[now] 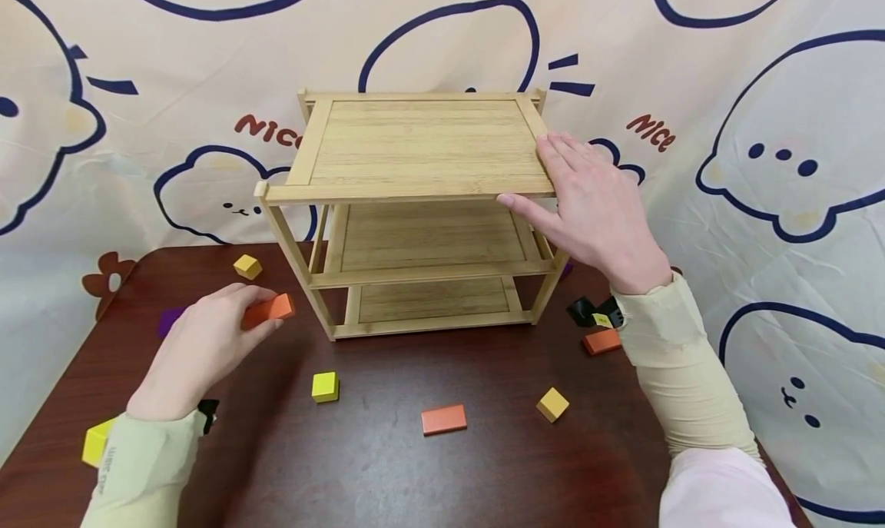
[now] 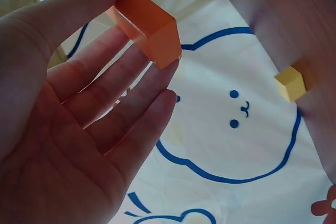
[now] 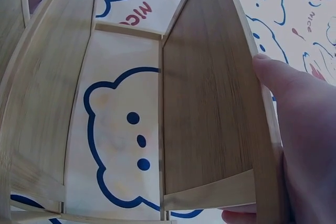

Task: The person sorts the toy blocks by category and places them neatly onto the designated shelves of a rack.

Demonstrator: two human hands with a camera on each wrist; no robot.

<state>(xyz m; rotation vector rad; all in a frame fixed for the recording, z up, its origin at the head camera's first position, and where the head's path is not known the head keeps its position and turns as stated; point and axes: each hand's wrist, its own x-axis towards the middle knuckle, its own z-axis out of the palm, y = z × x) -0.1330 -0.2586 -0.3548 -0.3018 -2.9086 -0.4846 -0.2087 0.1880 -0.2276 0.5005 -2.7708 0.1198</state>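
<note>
While left hand (image 1: 209,337) pinches orange block (image 1: 271,310), right hand (image 1: 596,201) spreads on wooden shelf (image 1: 422,140); yellow cube (image 1: 325,387) in front.

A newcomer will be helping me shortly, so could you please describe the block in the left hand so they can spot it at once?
On the dark table stands a three-tier wooden shelf. Left of its front left post, the left hand holds an oblong orange block. The other orange blocks lie on the table; this one alone is in a hand.
</note>
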